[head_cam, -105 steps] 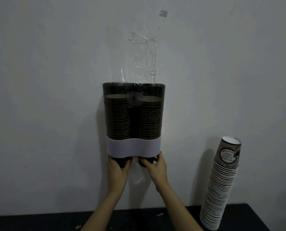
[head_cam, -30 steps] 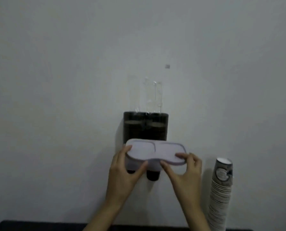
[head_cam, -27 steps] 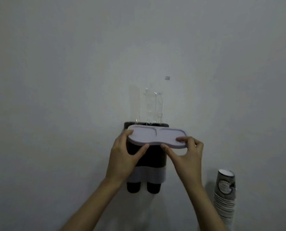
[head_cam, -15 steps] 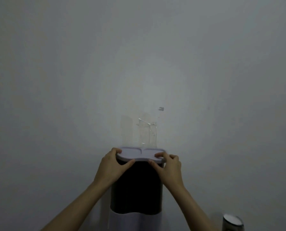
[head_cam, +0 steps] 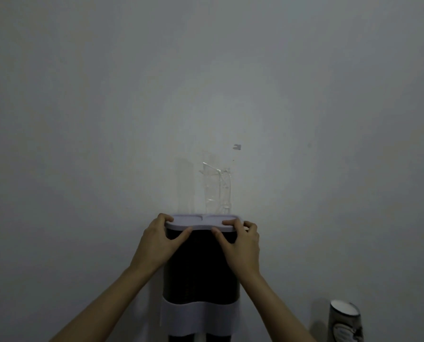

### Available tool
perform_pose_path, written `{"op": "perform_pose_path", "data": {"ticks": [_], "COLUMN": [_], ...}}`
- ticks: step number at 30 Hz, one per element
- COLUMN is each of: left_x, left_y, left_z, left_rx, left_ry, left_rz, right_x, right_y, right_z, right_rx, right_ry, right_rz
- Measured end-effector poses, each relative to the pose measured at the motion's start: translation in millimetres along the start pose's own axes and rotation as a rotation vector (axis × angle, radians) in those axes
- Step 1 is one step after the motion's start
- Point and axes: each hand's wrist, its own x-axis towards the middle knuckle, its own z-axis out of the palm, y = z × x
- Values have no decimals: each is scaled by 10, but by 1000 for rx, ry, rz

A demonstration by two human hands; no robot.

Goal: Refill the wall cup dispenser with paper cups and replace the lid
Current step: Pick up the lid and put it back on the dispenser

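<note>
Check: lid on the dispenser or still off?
On: the lid sits level across the dispenser top, both hands pinching its ends.

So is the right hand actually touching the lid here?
Touching. In the head view the right hand pinches the lid at its right end, fingers on top and thumb under the front edge, with no gap showing.

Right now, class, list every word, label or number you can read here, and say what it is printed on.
Paper cup, lower right: an oval printed label, too blurred to read.
Lid, dispenser, wall: no text visible.
</note>
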Motion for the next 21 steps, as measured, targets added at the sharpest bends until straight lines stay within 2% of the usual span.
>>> {"op": "perform_pose_path", "data": {"ticks": [5,8,11,14,18,21], "left_x": [22,64,164,276,277,268], "left_y": [-48,-50,-62,-77,-46,27], "left_z": [-25,-81,-147,-161,-94,-89], "left_rx": [102,163,277,256,400,532], "left_ry": [-45,-112,-187,-256,-209,-241], "left_rz": [64,83,112,84,177,186], "right_x": [38,112,229,351,446,445], "right_y": [-21,-99,-188,-228,-280,-411], "right_z": [-83,-203,-334,-429,-493,-497], "right_rx": [-7,-61,-307,-403,-572,-717], "right_ry": [-49,-144,-266,-376,-498,-566], "right_rz": [42,87,71,16,-45,-93]}}
